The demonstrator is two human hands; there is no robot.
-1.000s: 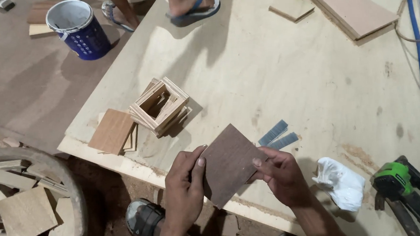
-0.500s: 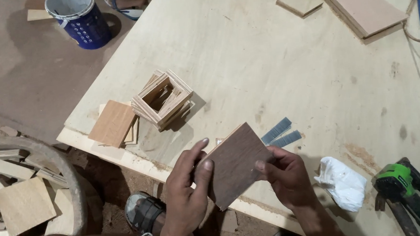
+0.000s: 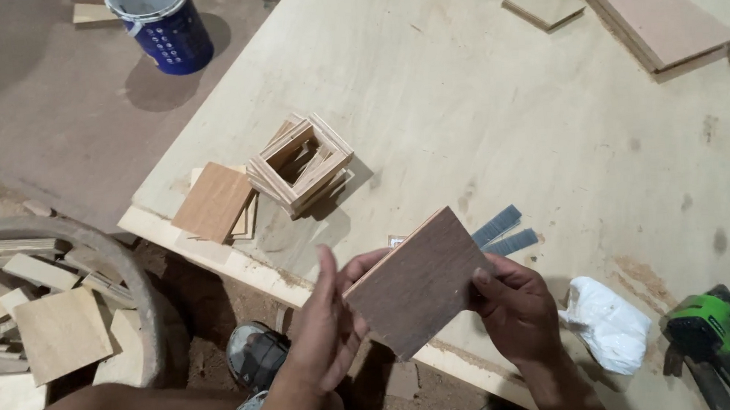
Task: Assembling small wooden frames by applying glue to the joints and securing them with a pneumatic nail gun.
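Board (image 3: 417, 283) between left hand (image 3: 327, 332) and right hand (image 3: 518, 310), over bench (image 3: 477, 94) near edge. Stacked frames (image 3: 300, 163) near bench left corner, small panels (image 3: 213, 203) beside. Nail strips (image 3: 504, 231) behind board. Bucket (image 3: 160, 24) on floor.

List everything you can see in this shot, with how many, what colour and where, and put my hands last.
square panel: one, dark brown, held between both hands over the table's near edge
wooden frames: one stack, pale, on the table left of centre
thin squares: a few, tan, beside the frames
nail strips: two, grey-blue, just behind the panel
bag: one, white, crumpled, right of the hands
power tool: one, green and black, lower right corner
boards: several, pinkish tan, far right of the table
table: one, light plywood
bucket: one, blue, on the floor upper left
offcuts: many, pale, in a round container at left
left hand: one, fingers open against the panel's left edge
right hand: one, gripping the panel's right edge
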